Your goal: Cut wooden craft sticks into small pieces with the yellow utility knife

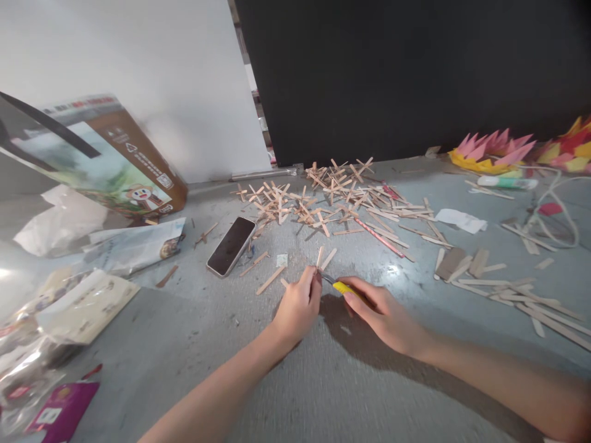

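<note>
My left hand (298, 304) is closed in a pinch on a short wooden stick (319, 256) that stands up from the grey floor. My right hand (378, 311) grips a yellow-handled cutter (344, 287), and its metal blade touches the stick just beside my left fingertips. A second short stick (328, 259) lies right next to the held one. Behind them is a heap of wooden stick crosses (318, 197).
A black phone (231, 246) lies screen up to the left. A cardboard box (115, 160) and plastic packets (83, 301) sit far left. Loose long sticks (517, 295) spread to the right, with a pink pencil (379, 238), paper flowers (494, 151), a glue tube (505, 182) and a white cable (556, 212).
</note>
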Available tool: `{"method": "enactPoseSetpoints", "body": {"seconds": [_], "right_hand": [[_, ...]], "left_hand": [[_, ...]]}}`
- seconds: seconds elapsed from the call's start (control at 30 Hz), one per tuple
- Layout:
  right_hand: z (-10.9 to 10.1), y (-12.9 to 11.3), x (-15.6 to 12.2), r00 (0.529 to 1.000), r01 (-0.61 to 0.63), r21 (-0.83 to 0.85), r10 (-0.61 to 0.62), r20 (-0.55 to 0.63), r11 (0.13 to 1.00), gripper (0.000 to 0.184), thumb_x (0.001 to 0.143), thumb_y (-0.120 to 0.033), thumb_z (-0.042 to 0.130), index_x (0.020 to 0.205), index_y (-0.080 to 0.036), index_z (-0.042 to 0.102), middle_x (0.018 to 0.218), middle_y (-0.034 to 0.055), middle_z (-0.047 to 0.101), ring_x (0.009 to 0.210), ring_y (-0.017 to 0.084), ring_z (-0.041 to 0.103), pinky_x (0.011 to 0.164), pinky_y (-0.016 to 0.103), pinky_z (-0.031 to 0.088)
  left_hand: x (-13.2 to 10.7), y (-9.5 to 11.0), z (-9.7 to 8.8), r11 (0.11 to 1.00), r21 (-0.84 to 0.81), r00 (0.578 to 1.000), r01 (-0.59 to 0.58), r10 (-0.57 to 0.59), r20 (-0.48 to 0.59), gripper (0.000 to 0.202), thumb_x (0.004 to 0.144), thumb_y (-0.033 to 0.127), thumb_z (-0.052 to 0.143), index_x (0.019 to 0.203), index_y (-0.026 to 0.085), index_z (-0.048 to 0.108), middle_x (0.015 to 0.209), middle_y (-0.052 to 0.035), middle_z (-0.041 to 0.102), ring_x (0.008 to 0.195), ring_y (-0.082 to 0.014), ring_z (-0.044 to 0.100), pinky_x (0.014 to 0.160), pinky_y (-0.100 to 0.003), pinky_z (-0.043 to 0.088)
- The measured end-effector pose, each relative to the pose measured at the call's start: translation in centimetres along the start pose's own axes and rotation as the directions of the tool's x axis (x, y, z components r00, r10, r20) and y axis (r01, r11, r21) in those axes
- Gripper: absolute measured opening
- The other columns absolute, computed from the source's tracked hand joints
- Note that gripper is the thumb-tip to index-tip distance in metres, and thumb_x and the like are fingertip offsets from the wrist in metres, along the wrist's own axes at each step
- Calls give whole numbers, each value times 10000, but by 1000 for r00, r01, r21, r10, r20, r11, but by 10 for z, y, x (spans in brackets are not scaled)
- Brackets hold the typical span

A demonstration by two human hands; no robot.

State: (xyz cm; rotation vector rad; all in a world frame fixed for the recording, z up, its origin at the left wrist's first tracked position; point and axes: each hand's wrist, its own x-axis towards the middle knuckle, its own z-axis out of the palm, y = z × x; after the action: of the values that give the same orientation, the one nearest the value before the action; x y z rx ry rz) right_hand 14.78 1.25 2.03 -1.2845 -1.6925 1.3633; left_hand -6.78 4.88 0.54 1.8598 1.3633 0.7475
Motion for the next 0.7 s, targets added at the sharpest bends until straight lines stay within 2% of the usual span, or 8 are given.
{"method": "enactPoseSetpoints", "body": {"seconds": [0.2,0.7], "right_hand": [[0,2,1,1000,1,4,-1,-2,1000,431,1092,-608,467,1245,-245,641,813,-11,556,691,151,474,613,300,345],[0,1,1,1000,8,-7,-8,1,1000,469,1089,-616,459,1305,-243,644,825,2,570,718,168,490,628,302,367]], "left_hand": [[0,1,0,1000,17,1000,-2,2,-7,199,1069,303,390,995,229,560,631,58,504,543,-130,476,581,-237,304],[2,-2,1,999,23,999,-28,29,-24,165,1045,253,426,990,224,578,632,51,537,541,-131,496,578,-243,305]]}}
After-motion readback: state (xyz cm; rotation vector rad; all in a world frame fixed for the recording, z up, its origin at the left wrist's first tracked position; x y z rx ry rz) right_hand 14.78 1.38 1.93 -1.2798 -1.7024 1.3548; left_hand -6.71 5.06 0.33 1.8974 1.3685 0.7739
